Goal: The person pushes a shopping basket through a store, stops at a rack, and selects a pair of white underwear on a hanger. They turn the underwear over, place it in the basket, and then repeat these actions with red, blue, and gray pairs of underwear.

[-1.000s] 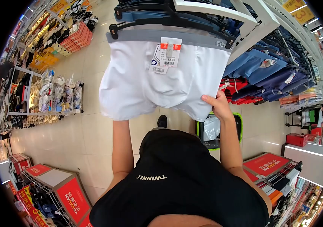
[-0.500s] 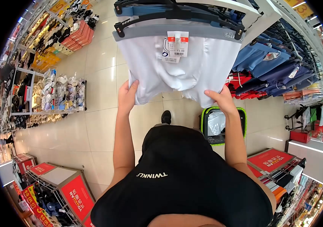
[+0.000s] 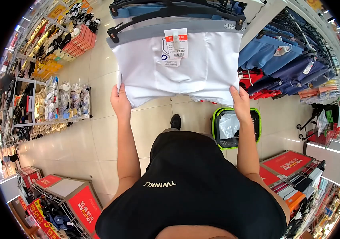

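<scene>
White boxer briefs with a grey waistband hang from a black clip hanger in front of me. A white and red price tag reading 13.00 is fixed to their front, partly over a second label. My left hand pinches the lower left leg hem, thumb on top. At the opposite hem, my right hand grips the fabric the same way. Both hands hold the garment stretched sideways. Behind it, blue pairs on more black hangers are partly hidden.
A black basket with a green rim stands on the floor by my right forearm, a clear plastic package inside. Blue and navy garments hang at right. Racks of packaged goods line the left. Red display stands flank me behind.
Both hands have spread apart, pulling the briefs wider and flatter. In view, the briefs and hanger have shifted left and slightly up.
</scene>
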The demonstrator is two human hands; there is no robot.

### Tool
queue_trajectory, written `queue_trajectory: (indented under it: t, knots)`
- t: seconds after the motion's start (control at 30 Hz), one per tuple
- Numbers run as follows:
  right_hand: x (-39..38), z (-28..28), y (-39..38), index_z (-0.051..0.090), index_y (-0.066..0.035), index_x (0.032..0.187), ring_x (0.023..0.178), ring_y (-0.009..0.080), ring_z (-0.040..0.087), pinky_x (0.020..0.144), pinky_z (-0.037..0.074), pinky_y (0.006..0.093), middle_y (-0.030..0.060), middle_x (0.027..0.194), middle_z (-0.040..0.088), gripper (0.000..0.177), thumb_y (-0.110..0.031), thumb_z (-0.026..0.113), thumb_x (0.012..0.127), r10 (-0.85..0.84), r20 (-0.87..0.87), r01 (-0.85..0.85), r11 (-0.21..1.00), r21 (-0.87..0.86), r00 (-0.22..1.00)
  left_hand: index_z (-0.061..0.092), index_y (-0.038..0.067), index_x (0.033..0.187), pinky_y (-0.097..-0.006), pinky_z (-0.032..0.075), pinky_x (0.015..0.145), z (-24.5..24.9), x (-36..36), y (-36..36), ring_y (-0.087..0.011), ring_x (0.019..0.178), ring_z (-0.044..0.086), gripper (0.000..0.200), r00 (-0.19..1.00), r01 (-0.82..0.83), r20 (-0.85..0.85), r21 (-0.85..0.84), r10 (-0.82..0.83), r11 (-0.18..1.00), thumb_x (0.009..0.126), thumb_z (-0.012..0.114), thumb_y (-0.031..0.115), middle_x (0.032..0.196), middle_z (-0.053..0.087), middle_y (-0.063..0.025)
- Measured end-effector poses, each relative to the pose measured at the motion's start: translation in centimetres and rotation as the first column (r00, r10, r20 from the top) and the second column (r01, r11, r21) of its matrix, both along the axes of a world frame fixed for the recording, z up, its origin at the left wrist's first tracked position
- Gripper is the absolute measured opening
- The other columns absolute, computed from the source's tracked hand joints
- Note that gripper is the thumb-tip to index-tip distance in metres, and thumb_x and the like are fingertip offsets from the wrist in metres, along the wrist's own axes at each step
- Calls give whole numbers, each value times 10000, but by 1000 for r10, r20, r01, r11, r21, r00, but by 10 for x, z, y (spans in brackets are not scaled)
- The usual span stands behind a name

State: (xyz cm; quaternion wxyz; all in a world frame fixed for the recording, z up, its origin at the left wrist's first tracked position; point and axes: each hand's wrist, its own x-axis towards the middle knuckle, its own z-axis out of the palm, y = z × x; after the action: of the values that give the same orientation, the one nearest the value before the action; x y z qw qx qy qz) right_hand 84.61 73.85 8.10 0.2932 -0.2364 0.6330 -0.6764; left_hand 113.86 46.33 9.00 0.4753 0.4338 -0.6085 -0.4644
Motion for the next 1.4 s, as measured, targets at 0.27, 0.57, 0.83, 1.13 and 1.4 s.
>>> queue_trajectory:
  t: [0.27,0.57,0.83,1.13,1.4]
  knots:
    - [-20,-3,19,648,31,1018,781,47,515,705,424,206,-14,865,622,277,-231,576,962,-85,-104,87,996,7,991,625,-37,970,-236,431,702,12,16,-1,-90,768,513,353,994,-78,82,-3,78,997,982,524,301,817,607,-28]
    - [-39,11,28,647,6,957,645,25,479,557,373,188,-35,759,590,249,-235,583,957,-192,-119,187,981,-52,974,631,-44,980,-230,446,653,34,48,-10,-74,731,536,324,992,-112,-62,15,113,994,975,545,268,832,629,-27]
    - [14,-2,-11,644,24,1049,829,70,544,774,449,250,19,929,658,294,-242,632,926,2,-25,0,997,79,1000,549,-61,1167,-307,506,820,34,14,36,-187,941,625,368,919,2,-378,297,115,955,964,562,246,1066,638,-130]
    - [59,8,-46,506,21,1252,1046,146,558,921,426,300,80,1170,603,450,-157,657,867,205,84,-204,979,-14,975,563,-33,1152,-284,478,805,52,-21,95,-128,922,594,325,847,460,-423,280,-322,843,897,651,149,1049,640,-66]
    - [48,8,-56,435,27,1294,1126,177,522,983,388,315,95,1216,555,478,-70,623,866,198,101,-191,978,-79,975,628,-21,1053,-260,453,766,53,-29,83,-96,863,565,276,886,456,-190,191,-423,869,906,649,211,953,643,-35]
